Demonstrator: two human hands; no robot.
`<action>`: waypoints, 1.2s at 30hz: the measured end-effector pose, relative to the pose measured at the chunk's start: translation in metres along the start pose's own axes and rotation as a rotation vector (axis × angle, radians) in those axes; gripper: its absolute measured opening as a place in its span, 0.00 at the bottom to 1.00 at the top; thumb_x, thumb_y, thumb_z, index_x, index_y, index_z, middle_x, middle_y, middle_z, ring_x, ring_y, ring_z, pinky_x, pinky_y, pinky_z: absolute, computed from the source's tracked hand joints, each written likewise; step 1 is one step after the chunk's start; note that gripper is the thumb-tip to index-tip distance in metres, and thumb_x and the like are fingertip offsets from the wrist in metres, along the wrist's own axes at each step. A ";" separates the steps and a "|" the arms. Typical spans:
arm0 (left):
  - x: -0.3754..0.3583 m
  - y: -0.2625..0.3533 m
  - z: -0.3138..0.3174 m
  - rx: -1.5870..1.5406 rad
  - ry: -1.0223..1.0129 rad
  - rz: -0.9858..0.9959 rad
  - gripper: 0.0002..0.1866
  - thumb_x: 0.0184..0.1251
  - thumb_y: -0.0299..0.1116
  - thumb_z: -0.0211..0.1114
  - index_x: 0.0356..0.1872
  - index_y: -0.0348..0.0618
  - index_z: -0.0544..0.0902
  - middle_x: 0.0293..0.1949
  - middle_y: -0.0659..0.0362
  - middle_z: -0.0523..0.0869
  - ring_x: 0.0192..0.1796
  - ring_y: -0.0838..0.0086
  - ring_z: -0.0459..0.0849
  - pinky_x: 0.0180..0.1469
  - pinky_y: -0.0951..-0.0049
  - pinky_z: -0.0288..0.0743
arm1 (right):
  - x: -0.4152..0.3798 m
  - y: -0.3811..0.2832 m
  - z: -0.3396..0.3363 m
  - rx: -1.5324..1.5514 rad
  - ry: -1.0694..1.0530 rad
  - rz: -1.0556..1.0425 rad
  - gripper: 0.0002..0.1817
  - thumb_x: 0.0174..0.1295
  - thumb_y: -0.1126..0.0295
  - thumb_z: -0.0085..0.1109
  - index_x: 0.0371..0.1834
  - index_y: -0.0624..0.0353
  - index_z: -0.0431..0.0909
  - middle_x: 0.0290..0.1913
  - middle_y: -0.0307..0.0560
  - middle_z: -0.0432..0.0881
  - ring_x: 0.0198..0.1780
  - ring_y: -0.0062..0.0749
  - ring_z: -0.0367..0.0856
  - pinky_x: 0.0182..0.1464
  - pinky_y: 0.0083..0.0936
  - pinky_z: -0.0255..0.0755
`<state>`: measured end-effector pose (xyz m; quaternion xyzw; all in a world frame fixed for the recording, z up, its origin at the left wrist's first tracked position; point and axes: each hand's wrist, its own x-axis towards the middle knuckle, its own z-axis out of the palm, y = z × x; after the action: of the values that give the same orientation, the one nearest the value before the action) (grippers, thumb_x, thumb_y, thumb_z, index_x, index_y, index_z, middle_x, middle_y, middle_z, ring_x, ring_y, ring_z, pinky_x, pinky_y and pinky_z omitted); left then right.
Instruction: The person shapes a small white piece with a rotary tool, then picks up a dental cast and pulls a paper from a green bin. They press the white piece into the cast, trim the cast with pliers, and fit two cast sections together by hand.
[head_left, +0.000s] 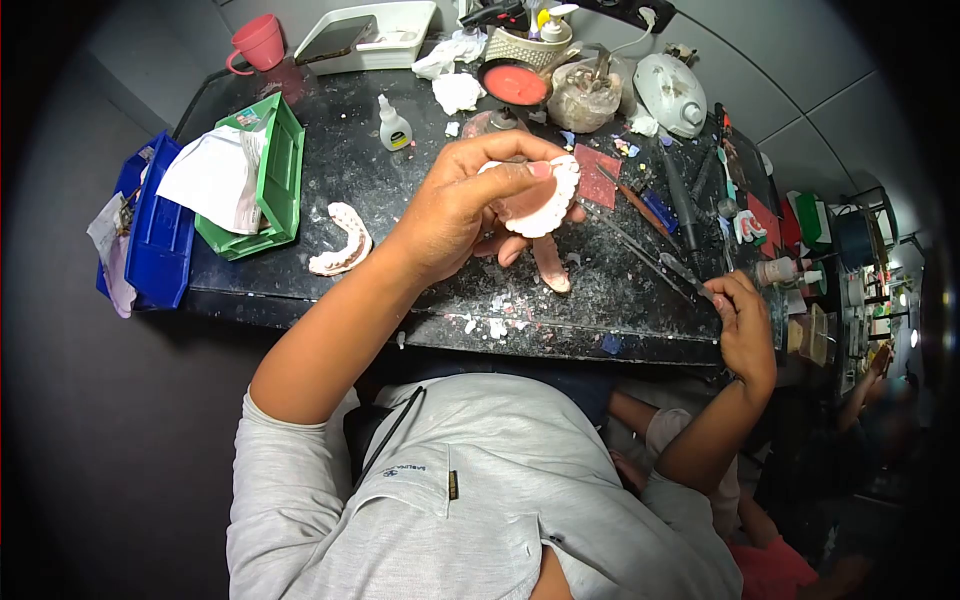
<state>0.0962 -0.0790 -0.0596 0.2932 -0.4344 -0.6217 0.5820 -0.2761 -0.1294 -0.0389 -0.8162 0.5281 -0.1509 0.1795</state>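
Far left, blue bin, then green bin with white paper in it, both tilted. Curved cast piece lies on the dark tabletop, bulge to the right, ends to the left, long axis roughly near-to-far.

Left forearm reaches up and to the right from the near edge, wrist fairly straight. Left hand raised over tabletop, holding dental cast: thumb laid across its upper face, other fingers around behind and below. Cast is held in the air near the middle of the work area, pink inner face toward the camera. White tooth row curves along its right and lower edge; long axis slants lower left to upper right.

Below it, pinkish strip, roughly near-to-far, top end hidden. Further right, red wax sheet lies flat.

Right hand low near the tabletop's front edge, fingers curled, pinching metal tool; blade points up-left, toward the cast, well apart from it. Right forearm angles up and rightward.
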 end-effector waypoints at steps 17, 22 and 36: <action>0.001 -0.002 -0.005 0.013 0.000 0.001 0.16 0.77 0.35 0.60 0.55 0.32 0.82 0.42 0.37 0.91 0.19 0.75 0.81 0.19 0.79 0.72 | 0.004 -0.017 0.012 0.111 -0.011 -0.018 0.09 0.64 0.80 0.68 0.47 0.66 0.86 0.38 0.46 0.84 0.36 0.25 0.81 0.42 0.22 0.74; 0.001 -0.001 -0.004 -0.006 0.026 -0.023 0.14 0.74 0.35 0.66 0.52 0.34 0.83 0.39 0.47 0.93 0.16 0.79 0.78 0.17 0.82 0.67 | -0.003 0.038 -0.010 -0.196 0.201 0.233 0.27 0.54 0.78 0.77 0.60 0.64 0.82 0.55 0.56 0.85 0.57 0.47 0.84 0.61 0.37 0.76; 0.004 -0.002 -0.011 -0.153 -0.020 -0.034 0.34 0.86 0.55 0.38 0.56 0.31 0.82 0.42 0.32 0.90 0.14 0.72 0.78 0.14 0.81 0.67 | -0.025 0.104 -0.041 -0.110 -0.065 0.370 0.40 0.41 0.84 0.80 0.65 0.64 0.79 0.52 0.46 0.86 0.52 0.33 0.80 0.58 0.30 0.76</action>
<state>0.1042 -0.0849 -0.0662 0.2490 -0.3862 -0.6659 0.5878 -0.3874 -0.1516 -0.0504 -0.7181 0.6706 -0.0597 0.1766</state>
